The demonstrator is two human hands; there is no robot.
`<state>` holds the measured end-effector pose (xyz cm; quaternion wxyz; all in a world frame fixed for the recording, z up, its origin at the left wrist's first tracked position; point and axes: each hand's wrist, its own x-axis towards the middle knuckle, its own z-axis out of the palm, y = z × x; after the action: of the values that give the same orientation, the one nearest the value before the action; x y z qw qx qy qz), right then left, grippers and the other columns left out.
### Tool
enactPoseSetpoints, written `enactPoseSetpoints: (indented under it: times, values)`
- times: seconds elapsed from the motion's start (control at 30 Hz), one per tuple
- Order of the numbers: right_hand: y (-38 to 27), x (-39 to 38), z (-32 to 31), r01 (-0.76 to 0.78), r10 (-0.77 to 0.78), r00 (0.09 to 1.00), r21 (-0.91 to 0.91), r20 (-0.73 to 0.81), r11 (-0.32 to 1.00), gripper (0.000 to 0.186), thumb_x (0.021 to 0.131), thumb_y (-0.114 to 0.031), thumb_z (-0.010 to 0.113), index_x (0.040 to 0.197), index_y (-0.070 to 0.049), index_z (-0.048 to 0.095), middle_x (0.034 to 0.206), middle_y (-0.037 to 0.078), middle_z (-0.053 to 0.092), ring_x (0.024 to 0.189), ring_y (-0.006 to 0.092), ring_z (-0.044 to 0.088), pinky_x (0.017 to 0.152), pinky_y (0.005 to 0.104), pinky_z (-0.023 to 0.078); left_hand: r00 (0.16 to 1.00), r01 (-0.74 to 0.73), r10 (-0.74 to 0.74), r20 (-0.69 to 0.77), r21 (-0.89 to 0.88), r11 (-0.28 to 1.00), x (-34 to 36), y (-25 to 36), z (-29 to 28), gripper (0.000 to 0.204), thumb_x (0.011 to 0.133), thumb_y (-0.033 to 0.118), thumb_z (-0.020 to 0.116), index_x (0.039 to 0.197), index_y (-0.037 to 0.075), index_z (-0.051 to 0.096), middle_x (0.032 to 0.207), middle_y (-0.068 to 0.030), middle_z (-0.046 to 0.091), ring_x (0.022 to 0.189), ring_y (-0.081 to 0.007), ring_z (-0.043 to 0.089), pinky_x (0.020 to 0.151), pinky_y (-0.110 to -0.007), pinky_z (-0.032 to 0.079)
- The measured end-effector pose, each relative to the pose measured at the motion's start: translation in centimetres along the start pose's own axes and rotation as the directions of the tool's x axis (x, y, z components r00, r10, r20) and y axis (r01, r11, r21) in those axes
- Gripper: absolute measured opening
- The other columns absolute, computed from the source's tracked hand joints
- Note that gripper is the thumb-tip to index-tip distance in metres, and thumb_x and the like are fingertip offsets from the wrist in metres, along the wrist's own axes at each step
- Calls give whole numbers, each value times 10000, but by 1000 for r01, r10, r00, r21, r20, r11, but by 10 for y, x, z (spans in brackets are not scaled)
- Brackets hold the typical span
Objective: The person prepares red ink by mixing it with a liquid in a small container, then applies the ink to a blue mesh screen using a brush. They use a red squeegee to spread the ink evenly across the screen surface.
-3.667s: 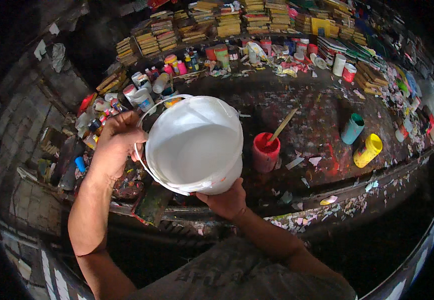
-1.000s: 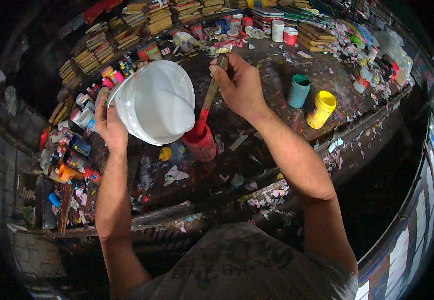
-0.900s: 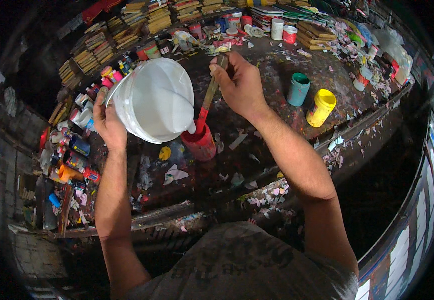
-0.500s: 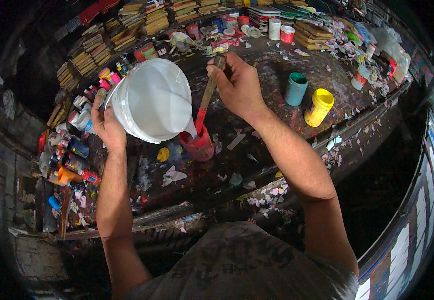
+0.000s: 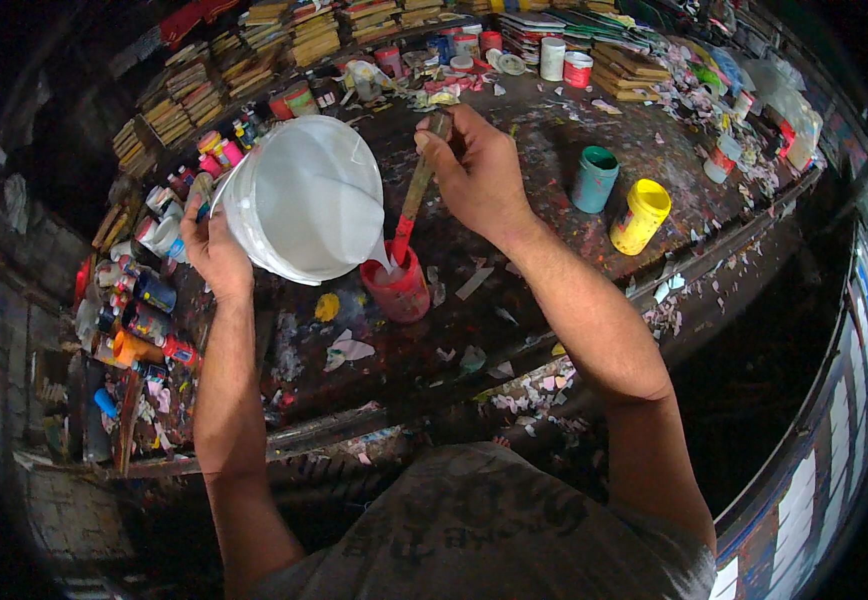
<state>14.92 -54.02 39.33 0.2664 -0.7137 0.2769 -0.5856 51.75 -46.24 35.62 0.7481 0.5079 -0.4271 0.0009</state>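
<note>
We see the white plastic bucket (image 5: 304, 200) tipped rightward in the left hand (image 5: 219, 255), its lip beside the red cup's (image 5: 397, 297) mouth, bridged by white liquid (image 5: 385, 258); the right hand (image 5: 481, 178) pinches a wooden stick (image 5: 418, 184) slanting down-left into the cup.

**Own body: grey printed shirt (image 5: 494, 565), rest bare**

Shirt: dull dark grey cloth, rounded front outline, paler at the lower right edge, most of it in shade. Print (image 5: 514, 505): dark lettering across the front, big characters plus smaller ones, low contrast, reads upside down from the head cam. Left forearm (image 5: 229, 390) and right forearm (image 5: 594, 310): bare, wider near the elbow, tapering to the wrist. Left hand (image 5: 219, 255), right hand (image 5: 479, 175): bare. Sleeve ends: can't make out.
</note>
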Motion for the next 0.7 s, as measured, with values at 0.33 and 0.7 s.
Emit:
enactPoseSetpoints:
  times: [0.33, 0.7]
  values:
    - [-4, -6, 3, 10, -10, 1000, -10, 19, 1000, 123, 1137, -100, 755, 1203, -1, 727, 907, 8, 737, 845, 54, 643, 748, 285, 551, 1000, -7, 7, 23, -5, 1000, 4, 13, 2, 443, 1134, 19, 573, 1572, -43, 564, 1418, -210, 743, 1244, -251, 735, 1110, -402, 579]
    - [0, -7, 4, 11, -10, 1000, -57, 26, 998, 148, 1133, -118, 774, 1198, 5, 724, 916, 35, 752, 853, 53, 647, 760, 289, 561, 1000, -17, 18, 17, -24, 1000, 6, 9, 8, 427, 1116, -20, 581, 1541, -52, 566, 1505, -223, 715, 1324, -284, 724, 1177, -432, 562]
